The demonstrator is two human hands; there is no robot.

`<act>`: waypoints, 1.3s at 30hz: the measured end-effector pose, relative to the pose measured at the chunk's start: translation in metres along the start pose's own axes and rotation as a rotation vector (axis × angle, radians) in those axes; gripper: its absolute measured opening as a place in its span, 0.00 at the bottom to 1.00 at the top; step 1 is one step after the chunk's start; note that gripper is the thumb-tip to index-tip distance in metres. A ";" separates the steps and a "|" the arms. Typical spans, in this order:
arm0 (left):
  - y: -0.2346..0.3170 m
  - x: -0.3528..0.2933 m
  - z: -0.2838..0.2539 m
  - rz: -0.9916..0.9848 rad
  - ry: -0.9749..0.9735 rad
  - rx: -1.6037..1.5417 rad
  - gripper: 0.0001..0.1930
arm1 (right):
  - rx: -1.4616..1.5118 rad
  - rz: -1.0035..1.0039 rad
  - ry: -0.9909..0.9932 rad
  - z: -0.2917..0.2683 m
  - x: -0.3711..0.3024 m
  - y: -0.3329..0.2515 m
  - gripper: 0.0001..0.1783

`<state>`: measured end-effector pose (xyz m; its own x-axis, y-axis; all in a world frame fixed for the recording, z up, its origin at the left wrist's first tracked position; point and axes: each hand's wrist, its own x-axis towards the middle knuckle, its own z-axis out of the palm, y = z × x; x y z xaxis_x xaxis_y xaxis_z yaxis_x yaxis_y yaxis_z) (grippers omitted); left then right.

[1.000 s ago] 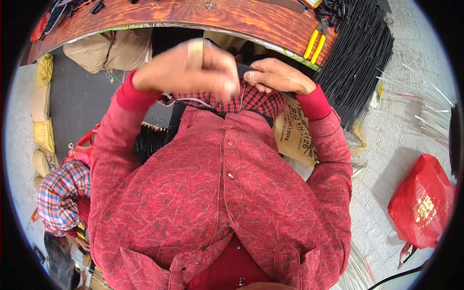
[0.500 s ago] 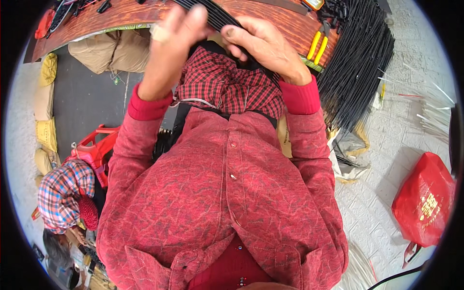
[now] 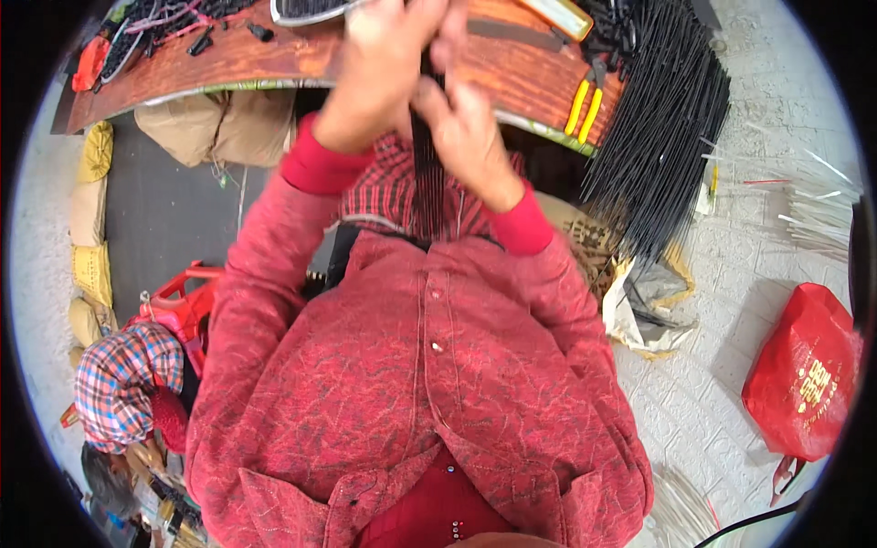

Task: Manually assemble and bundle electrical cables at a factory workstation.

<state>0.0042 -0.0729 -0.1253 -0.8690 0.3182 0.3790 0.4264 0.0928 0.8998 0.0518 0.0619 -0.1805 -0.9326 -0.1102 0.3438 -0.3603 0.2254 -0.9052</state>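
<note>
Both my hands are raised in front of my chest, over the edge of a wooden table. My left hand and my right hand are closed together on a bundle of thin black strands that hangs straight down between them over my red checked shirt. My forearms in red sleeves rise from the lower edge. The upper end of the bundle is hidden by my fingers.
A large sheaf of long black strands leans off the table at the right, beside yellow-handled pliers. A red bag lies on the white floor at right. A red stool, checked cloth and tan sacks are at left.
My hands have risen from chest height up toward the table edge and come closer together. The black bundle now hangs vertically between them instead of lying across.
</note>
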 end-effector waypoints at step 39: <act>-0.026 0.000 0.058 -0.257 -0.194 -0.680 0.18 | 0.208 0.163 -0.108 -0.098 0.083 -0.033 0.13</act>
<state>0.0076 -0.0210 -0.1616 -0.8333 0.5319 0.1508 -0.0879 -0.3967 0.9137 -0.0159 0.1403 -0.0971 -0.9660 -0.1940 0.1708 -0.1829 0.0464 -0.9820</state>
